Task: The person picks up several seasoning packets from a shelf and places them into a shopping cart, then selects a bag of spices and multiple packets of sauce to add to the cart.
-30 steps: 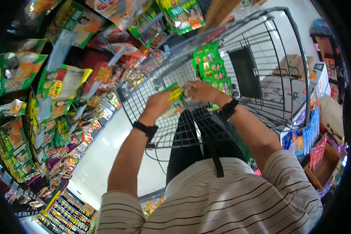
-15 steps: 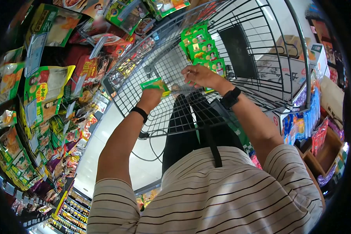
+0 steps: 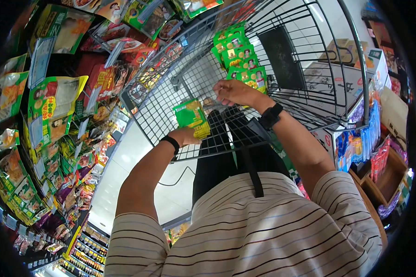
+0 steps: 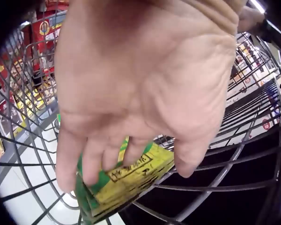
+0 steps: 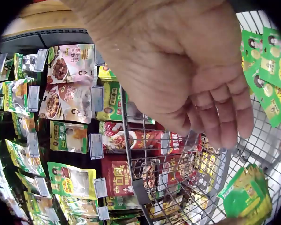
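Shop shelf (image 3: pixel 55 106) with hanging food packets stands on the left side of the shopping cart (image 3: pixel 365 99), and pale shiny floor (image 3: pixel 125 171) shows beyond the cart's wires. On the right side of the cart are a printed carton (image 3: pixel 333 87) and blue packages (image 3: pixel 363 141).

The wire walls of the cart make the edges around both hands. Between the held stack and the far wall of the cart, the mesh bottom is bare and gives open room; on the near side, the wire wall is close to the stack.

The stack of green-and-yellow packets (image 3: pixel 187 114) has its long axis slanting across the cart: the green end points to the far left, the yellow end to the near right, toward the person's dark trousers (image 3: pixel 217 131).

This stack is inside the cart, at its near left part. It lies against the fingers of the left hand (image 3: pixel 186 136), which are bent round its edge, so this hand is clamped on the stack. The right hand (image 3: pixel 240 92) is over the cart, between the stack and the spread green packets (image 3: pixel 235 48); its fingers are loosely bent, apart from the thumb, and hold nothing. The spread packets overlap one another beside the cart's dark panel (image 3: pixel 282 60).
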Tool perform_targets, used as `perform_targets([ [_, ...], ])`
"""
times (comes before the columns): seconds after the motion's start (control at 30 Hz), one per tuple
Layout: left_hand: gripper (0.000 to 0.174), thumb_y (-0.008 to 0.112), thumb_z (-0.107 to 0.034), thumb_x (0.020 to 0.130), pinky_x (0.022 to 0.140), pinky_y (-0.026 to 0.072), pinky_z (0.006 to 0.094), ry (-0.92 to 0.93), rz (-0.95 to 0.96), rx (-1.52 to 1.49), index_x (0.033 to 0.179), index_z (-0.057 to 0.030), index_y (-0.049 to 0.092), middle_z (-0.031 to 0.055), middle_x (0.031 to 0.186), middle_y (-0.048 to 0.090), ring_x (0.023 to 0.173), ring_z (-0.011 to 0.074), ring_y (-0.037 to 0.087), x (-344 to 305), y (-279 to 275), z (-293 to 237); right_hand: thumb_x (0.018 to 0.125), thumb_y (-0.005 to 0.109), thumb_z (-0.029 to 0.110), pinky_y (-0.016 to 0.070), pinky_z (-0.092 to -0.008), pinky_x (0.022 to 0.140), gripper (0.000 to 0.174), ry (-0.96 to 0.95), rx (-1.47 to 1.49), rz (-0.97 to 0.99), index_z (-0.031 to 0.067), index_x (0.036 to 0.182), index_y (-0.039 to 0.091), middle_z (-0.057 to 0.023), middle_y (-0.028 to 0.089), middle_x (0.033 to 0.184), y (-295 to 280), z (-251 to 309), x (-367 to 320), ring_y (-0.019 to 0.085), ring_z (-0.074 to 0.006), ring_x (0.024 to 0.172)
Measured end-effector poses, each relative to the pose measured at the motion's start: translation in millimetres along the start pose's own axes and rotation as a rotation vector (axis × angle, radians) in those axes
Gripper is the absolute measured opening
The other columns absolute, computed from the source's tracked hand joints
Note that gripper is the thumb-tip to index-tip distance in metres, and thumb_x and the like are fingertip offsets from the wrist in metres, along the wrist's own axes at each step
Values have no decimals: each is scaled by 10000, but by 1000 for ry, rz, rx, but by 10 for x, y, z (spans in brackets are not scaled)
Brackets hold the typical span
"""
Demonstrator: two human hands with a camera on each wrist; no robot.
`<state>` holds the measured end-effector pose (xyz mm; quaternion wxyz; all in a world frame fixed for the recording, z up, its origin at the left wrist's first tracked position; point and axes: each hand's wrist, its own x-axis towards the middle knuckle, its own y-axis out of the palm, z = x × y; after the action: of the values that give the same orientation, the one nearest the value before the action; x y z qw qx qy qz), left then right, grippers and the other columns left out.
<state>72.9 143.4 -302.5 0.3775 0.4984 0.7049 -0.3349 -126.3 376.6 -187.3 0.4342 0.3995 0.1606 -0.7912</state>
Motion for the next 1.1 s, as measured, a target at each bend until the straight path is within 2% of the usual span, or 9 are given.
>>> perform_targets([
  [0.27, 871, 632, -719, 770, 1002, 450, 429, -13, 85, -65, 1307, -35, 607, 217, 1286, 627, 1204, 344, 591, 139, 24, 168, 973, 562, 279, 539, -266, 698, 338, -8, -52, 4, 51, 1222, 582, -37, 663, 970, 30, 27, -3, 640, -125, 826],
  [0.37, 801, 641, -697, 775, 1035, 425, 433, 180, 59, -269, 1327, -118, 599, 214, 1313, 609, 1229, 346, 567, 175, 117, 280, 974, 476, 264, 467, -280, 543, 262, -152, -68, -20, 49, 948, 623, -20, 618, 706, 61, 61, -6, 562, -111, 590],
  [0.57, 553, 593, -473, 953, 966, 454, 367, 183, -439, -438, 1205, 19, 597, 169, 1162, 635, 1123, 277, 588, -1177, -861, -460, 981, 527, 220, 507, -266, 597, 208, -146, 38, -38, 36, 1045, 599, -33, 638, 829, 147, 233, -23, 615, -121, 695],
  [0.63, 336, 617, -325, 981, 855, 479, 300, 338, -580, -562, 1114, -16, 616, 71, 983, 634, 966, 169, 599, -1465, -986, -300, 976, 543, 184, 521, -257, 628, 174, -117, 87, -4, 36, 1053, 594, -27, 635, 867, 161, 349, -59, 631, -121, 743],
  [0.7, 318, 606, -326, 977, 824, 512, 312, 131, -724, -660, 1147, -58, 622, 68, 1041, 676, 984, 172, 643, -2200, -1289, -538, 974, 554, 175, 528, -254, 642, 157, -129, 172, 42, 42, 1045, 598, -18, 630, 865, 171, 363, -49, 632, -114, 755],
  [0.77, 123, 569, -226, 998, 732, 521, 267, 349, -1013, -921, 1046, -121, 613, 22, 1028, 645, 903, 127, 644, -2420, -1399, -343, 973, 563, 177, 529, -252, 643, 148, -170, 152, 25, 50, 1037, 603, -9, 626, 865, 220, 424, -96, 620, -103, 744],
  [0.93, 327, 516, -209, 1026, 926, 482, 325, 286, -1843, -468, 1216, 55, 547, 129, 1075, 633, 1012, 217, 610, -2759, -2179, -333, 959, 589, 180, 531, -252, 639, 140, -154, 82, 24, 67, 1038, 614, -12, 626, 879, 342, 418, -35, 609, -99, 735],
  [1.03, 395, 532, -242, 1017, 971, 433, 328, 117, -1884, -394, 1217, 99, 525, 190, 1104, 623, 1065, 243, 585, -2800, -2627, -87, 953, 603, 197, 538, -260, 642, 167, -159, 89, 39, 71, 1062, 618, -27, 629, 880, 385, 393, -18, 619, -111, 731],
  [1.1, 448, 555, -318, 998, 909, 468, 325, 159, -2177, -247, 1254, 49, 525, 171, 1100, 638, 1018, 255, 610, -2532, -2984, 360, 949, 618, 217, 559, -279, 665, 208, -182, 87, 66, 61, 1088, 615, -46, 632, 884, 383, 318, 38, 642, -132, 750],
])
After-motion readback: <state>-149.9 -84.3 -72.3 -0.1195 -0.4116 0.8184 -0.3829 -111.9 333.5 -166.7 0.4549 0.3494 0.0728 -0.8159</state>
